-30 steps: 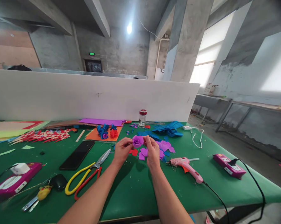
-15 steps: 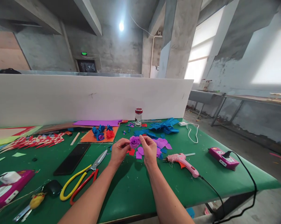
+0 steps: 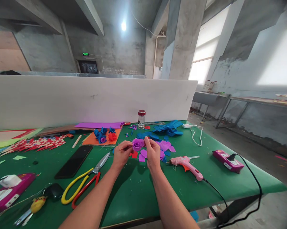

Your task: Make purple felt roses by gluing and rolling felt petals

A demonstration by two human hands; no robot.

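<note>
A small purple paper rose [image 3: 138,144] is held above the green table [image 3: 138,194] between both hands. My left hand [image 3: 121,154] pinches its left side and my right hand [image 3: 153,152] pinches its right side, fingers closed on it. Loose purple petals [image 3: 166,147] and a red scrap [image 3: 134,155] lie on the table just under and beyond the hands. Blue paper pieces [image 3: 168,129] lie further back.
A pink glue gun [image 3: 187,164] lies to the right, its cord running off the edge. Yellow and red scissors [image 3: 86,181] and a black phone [image 3: 73,162] lie to the left. Finished flowers [image 3: 104,135] sit on an orange sheet; a small jar [image 3: 141,119] stands by the white board.
The view shifted slightly left and down a second ago. Both hands stay on the purple rose, with small finger movement on its right side.
</note>
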